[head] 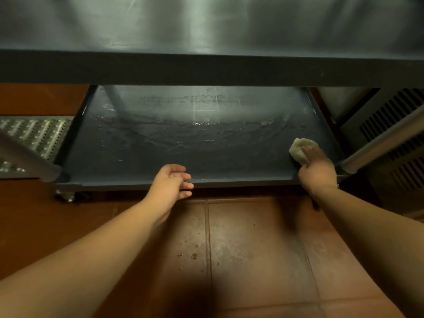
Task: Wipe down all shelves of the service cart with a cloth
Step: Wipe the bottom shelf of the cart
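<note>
I was on the bottom shelf (160,154) of the service cart, by my reckoning well into wiping it, since wet arcs and streaks shone across most of its dark surface. My right hand (317,171) pressed the cloth (298,149) down at the near right corner of that shelf, close to the right rim and the corner post (376,143); my fingers lay curled over the bunched wad, holding it against the metal, though the blur there hid exactly how each finger sat. My left hand (171,181) hovered over the front lip (241,181) near its middle, palm turned inward, fingers loose and slightly spread, gripping nothing; whether it touched the lip I could not tell. The cloth was balled into a lump, not spread flat, its longer side running from near right to far left, with the free end poking out beyond my fingertips toward the shelf's centre. The upper shelf (206,26) hung over the far half, so the next move, as I judged it, called for a low sweep leftward along the front strip, keeping my wrist under that overhang and the wad pressed flat enough to catch the corner seam.
</note>
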`<move>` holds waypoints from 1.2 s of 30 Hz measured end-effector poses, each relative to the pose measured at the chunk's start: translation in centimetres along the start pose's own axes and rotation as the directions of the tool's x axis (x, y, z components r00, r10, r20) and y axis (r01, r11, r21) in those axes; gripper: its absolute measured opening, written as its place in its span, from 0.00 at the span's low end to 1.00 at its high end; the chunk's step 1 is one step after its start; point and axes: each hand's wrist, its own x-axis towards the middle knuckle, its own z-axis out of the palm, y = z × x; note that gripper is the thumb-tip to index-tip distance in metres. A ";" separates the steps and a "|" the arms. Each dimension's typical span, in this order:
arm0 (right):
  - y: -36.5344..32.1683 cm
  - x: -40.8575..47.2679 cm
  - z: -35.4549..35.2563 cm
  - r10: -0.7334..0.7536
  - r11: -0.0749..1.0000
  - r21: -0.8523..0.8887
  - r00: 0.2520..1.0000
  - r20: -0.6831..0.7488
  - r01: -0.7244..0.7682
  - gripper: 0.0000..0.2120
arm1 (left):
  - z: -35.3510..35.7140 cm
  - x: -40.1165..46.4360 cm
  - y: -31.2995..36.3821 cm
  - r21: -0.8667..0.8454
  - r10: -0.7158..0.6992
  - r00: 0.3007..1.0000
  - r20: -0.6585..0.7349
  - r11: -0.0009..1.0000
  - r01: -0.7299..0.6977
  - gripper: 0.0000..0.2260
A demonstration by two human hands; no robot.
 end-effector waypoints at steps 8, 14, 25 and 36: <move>-7.6 -3.6 0.6 -0.103 0.991 0.082 0.995 0.007 0.102 0.28 | -2.0 0.9 -0.4 -0.019 0.001 1.000 0.015 1.000 -0.001 0.12; -13.6 -5.8 2.1 -0.179 0.982 0.070 0.982 0.062 0.175 0.30 | -3.7 0.7 -0.1 -0.033 0.013 0.999 0.032 0.999 -0.012 0.12; -26.3 -10.3 5.4 -0.244 0.968 0.086 0.967 0.081 0.237 0.28 | -11.5 0.0 0.5 -0.093 0.023 0.999 -0.045 0.995 -0.027 0.14; -39.7 -15.5 7.5 -0.335 0.942 0.069 0.928 0.160 0.328 0.34 | -20.5 -0.4 0.1 -0.198 -0.015 0.977 -0.212 0.980 -0.028 0.11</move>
